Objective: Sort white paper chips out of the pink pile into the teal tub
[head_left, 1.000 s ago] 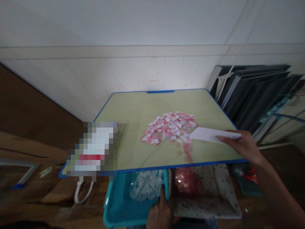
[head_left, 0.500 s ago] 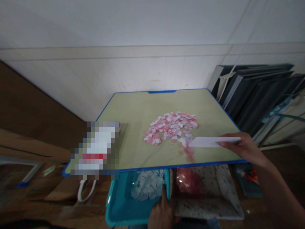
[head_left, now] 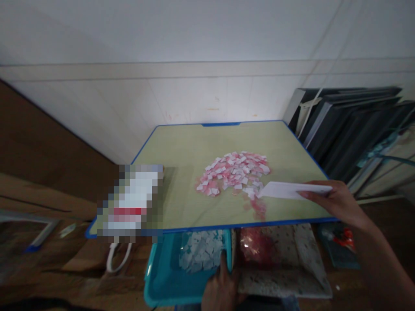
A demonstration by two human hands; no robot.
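Note:
My right hand is closed on one end of a white flat strip with a slanted tip, held between thumb and fingers. The strip's tip touches the near right edge of a heap of small white and pink paper-like pieces on the board. A pink smear marks the board just below the tip. At the bottom, my left hand grips the right side of a teal tray, index finger stretched along its inside. White square pieces lie in that tray.
A grey stained tray holding a shiny pink mass is right of the teal tray. A blurred-out object rests on the board's left. Dark flat panels lean at the right. The wall stands behind the board.
My right hand has shifted slightly right, and the white strip now tilts so more of its face shows. The left hand stays at the teal tray. The heap looks the same.

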